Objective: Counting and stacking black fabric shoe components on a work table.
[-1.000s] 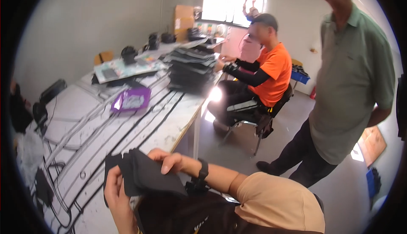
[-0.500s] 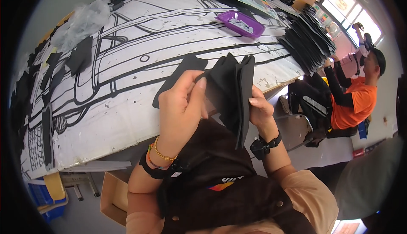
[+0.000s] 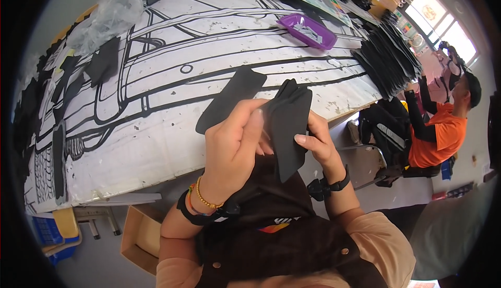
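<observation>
A folded bundle of thin black fabric-like pieces (image 3: 290,131) is held upright in front of my chest, over the table's near edge. My right hand (image 3: 319,143) grips its right side, thumb across the front and fingers behind. At the bundle's left edge, my left hand (image 3: 235,144) is closed with its fingertips against the pieces; its thumb is slightly blurred. Just beyond the left hand, a separate flat black piece (image 3: 233,99) lies on the white table (image 3: 172,147) with black line drawings.
A purple tray (image 3: 327,41) holds small pale strips. Black pieces are stacked (image 3: 386,63) at the table's right end, with clear plastic bags (image 3: 107,24) and black scraps at left. A cardboard box (image 3: 141,236) sits below. At right, a person in orange (image 3: 438,136) is seated.
The bundle has turned and closed up, its fanned layers now lying closer together. My left hand has shifted slightly right along with it. The view has also moved a little.
</observation>
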{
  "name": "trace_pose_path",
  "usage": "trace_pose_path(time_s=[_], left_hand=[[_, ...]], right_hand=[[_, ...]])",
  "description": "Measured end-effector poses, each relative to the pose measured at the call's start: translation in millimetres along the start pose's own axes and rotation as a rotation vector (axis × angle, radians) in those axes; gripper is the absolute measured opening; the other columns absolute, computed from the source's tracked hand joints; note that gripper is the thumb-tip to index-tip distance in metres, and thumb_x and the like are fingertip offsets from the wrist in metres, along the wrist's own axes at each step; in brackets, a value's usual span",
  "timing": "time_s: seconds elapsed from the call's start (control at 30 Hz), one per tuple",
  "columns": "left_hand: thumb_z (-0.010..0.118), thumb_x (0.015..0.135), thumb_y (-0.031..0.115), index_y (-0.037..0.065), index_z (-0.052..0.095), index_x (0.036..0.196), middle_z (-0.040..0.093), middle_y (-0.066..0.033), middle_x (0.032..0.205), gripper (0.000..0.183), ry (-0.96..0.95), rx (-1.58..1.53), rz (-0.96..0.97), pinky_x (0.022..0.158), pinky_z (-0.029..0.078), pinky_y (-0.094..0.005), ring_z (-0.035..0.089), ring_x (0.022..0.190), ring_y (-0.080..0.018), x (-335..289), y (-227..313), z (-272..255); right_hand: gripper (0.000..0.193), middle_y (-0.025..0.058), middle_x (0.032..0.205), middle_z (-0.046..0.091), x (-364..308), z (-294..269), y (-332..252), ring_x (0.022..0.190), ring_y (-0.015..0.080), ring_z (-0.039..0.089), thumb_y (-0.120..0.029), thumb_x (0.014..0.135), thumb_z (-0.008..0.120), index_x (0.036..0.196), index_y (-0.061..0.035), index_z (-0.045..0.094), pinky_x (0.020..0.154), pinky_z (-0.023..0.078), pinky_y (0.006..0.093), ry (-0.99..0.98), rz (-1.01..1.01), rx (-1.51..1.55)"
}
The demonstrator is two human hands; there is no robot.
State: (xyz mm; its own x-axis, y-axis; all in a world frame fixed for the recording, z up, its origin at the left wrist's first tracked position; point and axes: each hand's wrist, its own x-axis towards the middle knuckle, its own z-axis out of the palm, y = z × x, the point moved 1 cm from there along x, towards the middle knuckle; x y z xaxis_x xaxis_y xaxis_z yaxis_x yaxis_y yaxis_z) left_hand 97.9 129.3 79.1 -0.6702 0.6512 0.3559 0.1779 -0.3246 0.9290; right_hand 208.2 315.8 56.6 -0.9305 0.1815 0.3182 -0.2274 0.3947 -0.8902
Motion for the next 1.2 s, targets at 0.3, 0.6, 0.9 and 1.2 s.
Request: trace_pose_path(time_s=[0.3,0.6,0.9,1.2], left_hand=[[0.071,0.089,0.016,0.0,0.047,0.123,0.06,-0.0104,0.107,0.045,0.268,-0.093,0.23,0.08,0.048,-0.0257,0.059,0.087,-0.0148,-12.2,-26.8,12.1],[0.053,0.101,0.015,0.002,0.047,0.124,0.059,-0.0085,0.109,0.027,0.609,-0.15,0.3,0.085,0.048,-0.0255,0.057,0.095,-0.0127,-8.8,-28.7,-14.9],[0.04,0.106,0.027,0.001,0.045,0.123,0.058,-0.0154,0.091,0.032,0.613,-0.246,0.414,0.061,0.051,-0.0308,0.058,0.07,-0.0199,-15.4,-32.7,-30.2],[0.04,0.106,0.025,0.0,0.042,0.125,0.059,-0.0158,0.098,0.032,0.629,-0.277,0.381,0.06,0.05,-0.028,0.059,0.069,-0.018,-26.1,-26.1,-36.7]], right_hand=[[0.04,0.0168,0.086,0.057,7.3,35.5,-13.7,0.072,0.0338,0.059,-0.027,0.083,0.068,0.104,0.0059,0.059,0.062,0.048,0.0366,0.072,-0.361,-0.411],[0.037,0.0131,0.087,0.066,1.2,64.8,-24.4,0.066,0.0295,0.065,-0.028,0.082,0.074,0.101,0.0017,0.063,0.058,0.051,0.0329,-0.021,-0.371,-0.378],[0.027,0.0097,0.068,0.063,-9.1,78.4,-33.7,0.058,0.0254,0.062,-0.025,0.078,0.079,0.076,-0.0013,0.067,0.052,0.048,0.0324,-0.033,-0.126,-0.365],[0.029,0.0195,0.102,0.067,-10.9,89.4,-21.7,0.083,0.0316,0.067,-0.023,0.077,0.08,0.087,0.0031,0.07,0.07,0.054,0.0339,0.009,-0.412,-0.265]])
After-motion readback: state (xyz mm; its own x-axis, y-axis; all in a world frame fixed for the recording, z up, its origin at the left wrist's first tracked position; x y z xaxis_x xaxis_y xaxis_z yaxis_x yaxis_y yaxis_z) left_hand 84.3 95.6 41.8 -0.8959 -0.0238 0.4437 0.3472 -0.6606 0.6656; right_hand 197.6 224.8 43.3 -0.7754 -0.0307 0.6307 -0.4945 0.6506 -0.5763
